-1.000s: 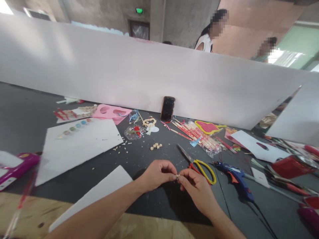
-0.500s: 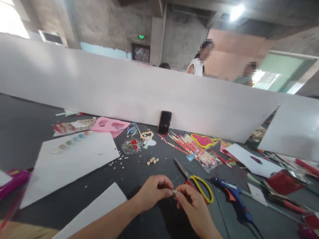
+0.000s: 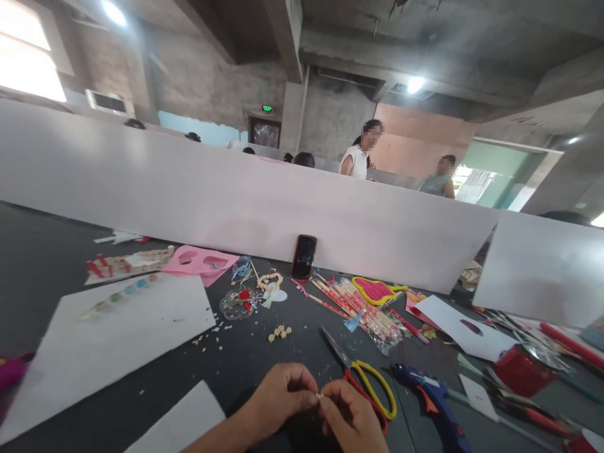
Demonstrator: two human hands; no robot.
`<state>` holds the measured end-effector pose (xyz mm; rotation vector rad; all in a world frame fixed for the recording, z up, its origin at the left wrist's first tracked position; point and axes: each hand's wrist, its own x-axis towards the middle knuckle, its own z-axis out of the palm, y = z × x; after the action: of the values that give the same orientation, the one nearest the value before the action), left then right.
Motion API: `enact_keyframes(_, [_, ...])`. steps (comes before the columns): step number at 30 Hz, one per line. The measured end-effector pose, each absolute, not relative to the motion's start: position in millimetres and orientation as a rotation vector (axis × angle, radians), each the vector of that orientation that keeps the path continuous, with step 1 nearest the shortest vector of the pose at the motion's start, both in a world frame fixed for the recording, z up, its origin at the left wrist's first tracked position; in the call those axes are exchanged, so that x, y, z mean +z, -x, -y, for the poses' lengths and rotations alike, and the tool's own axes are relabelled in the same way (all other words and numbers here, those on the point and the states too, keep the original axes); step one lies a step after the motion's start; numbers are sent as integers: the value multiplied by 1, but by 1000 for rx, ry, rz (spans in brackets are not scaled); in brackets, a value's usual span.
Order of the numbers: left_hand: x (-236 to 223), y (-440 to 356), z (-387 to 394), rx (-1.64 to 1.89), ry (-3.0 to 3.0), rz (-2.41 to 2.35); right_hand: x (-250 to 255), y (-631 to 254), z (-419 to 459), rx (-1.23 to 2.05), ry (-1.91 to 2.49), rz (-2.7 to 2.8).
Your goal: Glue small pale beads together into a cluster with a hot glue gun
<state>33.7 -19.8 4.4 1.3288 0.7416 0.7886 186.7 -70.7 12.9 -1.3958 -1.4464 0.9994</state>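
Readable text: none legible in view
Green lit sign (image 3: pixel 267 108): above dark doorway (image 3: pixel 265 133), glowing characters too small to read
Blue hot glue gun (image 3: pixel 433 402): no legible brand or marking
Phone (image 3: pixel 304 257): propped upright, dark screen, no legible text
Yellow-handled scissors (image 3: pixel 372 389): no legible marking

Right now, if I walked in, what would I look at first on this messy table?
First, the left hand and right hand pinching a tiny pale piece at the bottom centre. Next, the yellow-and-red-handled scissors just right of them, and the blue glue gun beside those.
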Motion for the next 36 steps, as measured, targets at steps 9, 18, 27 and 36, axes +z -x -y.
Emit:
enact_keyframes(9, [4,-34,20,796,-1337,-756,13,-187,72,1035,1356,1448])
enact_keyframes(18, [5,-32,20,794,-1360,-762,27,-187,76,1103,1340,1492])
enact_keyframes(27, [7,-31,20,787,-1326,-746,32,-189,76,1166,1338,1465])
enact_keyframes(36, [7,-31,20,791,-1338,-739,32,-188,76,1112,1397,1507])
